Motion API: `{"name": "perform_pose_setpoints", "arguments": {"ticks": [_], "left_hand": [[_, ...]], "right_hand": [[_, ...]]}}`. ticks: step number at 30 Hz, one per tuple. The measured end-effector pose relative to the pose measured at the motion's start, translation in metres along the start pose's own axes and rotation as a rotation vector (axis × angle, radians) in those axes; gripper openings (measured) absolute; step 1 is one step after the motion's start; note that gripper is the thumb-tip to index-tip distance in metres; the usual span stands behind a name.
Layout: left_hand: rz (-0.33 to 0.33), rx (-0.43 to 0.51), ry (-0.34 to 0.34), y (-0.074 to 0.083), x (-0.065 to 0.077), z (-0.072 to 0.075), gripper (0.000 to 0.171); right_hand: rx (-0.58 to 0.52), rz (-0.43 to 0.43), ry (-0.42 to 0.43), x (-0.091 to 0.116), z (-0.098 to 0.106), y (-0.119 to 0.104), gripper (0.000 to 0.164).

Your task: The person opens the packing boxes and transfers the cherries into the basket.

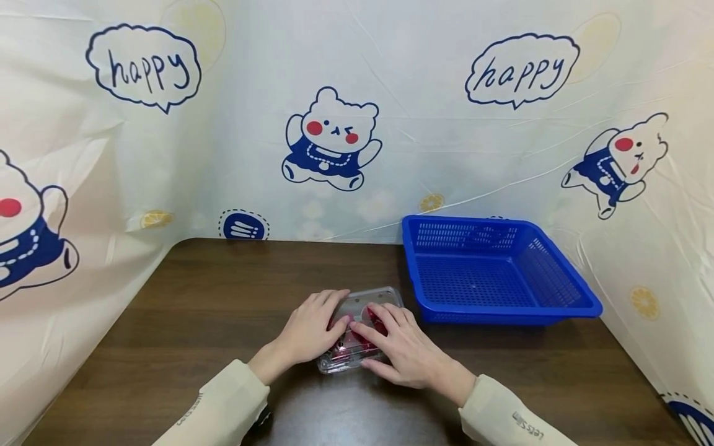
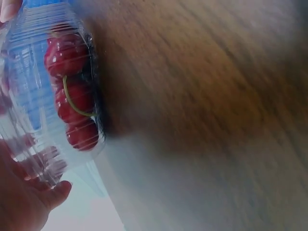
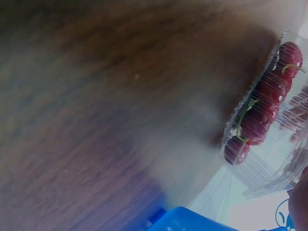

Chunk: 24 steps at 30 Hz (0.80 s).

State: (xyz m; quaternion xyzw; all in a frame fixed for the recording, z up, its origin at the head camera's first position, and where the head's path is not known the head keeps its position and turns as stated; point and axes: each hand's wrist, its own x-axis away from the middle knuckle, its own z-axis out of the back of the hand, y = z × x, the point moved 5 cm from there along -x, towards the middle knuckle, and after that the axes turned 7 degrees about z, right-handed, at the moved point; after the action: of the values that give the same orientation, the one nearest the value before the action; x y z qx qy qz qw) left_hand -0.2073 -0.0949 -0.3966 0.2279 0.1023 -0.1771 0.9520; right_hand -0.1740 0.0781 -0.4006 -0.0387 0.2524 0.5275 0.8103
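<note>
A clear plastic clamshell box [image 1: 385, 296] sits on the table between both hands. Dark red cherries [image 2: 74, 98], some with green stems, show through its wall in both wrist views. My left hand [image 1: 305, 329] lies over the left side of the box, its thumb reaching onto the lid. From the right, my right hand [image 1: 411, 347] rests on the lid with fingers spread and the thumb lower, near the front edge. The two hands nearly meet over the middle and cover much of the lid. Whether the lid is fully fastened I cannot tell.
A blue perforated plastic basket [image 1: 474, 279] stands on the table behind and right of the box, with nothing seen in it. Brown wood-grain tabletop [image 1: 223, 310] lies around the box. A printed cloth [image 1: 334, 217] hangs along the back and sides.
</note>
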Motion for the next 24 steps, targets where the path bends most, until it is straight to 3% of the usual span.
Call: {"name": "perform_pose_setpoints", "arguments": {"ticks": [6,12,24], "left_hand": [[-0.002,-0.045,-0.152,-0.005,0.010,0.006,0.072],[-0.018,-0.031,-0.289,-0.006,0.016,0.011,0.085],[-0.164,-0.048,-0.362,-0.004,0.023,0.020,0.113]], "right_hand": [[-0.019,-0.006,-0.019,0.003,-0.002,0.003,0.059],[-0.059,-0.033,-0.023,0.008,-0.002,0.007,0.059],[-0.072,-0.042,-0.061,0.011,-0.006,0.010,0.061]]}}
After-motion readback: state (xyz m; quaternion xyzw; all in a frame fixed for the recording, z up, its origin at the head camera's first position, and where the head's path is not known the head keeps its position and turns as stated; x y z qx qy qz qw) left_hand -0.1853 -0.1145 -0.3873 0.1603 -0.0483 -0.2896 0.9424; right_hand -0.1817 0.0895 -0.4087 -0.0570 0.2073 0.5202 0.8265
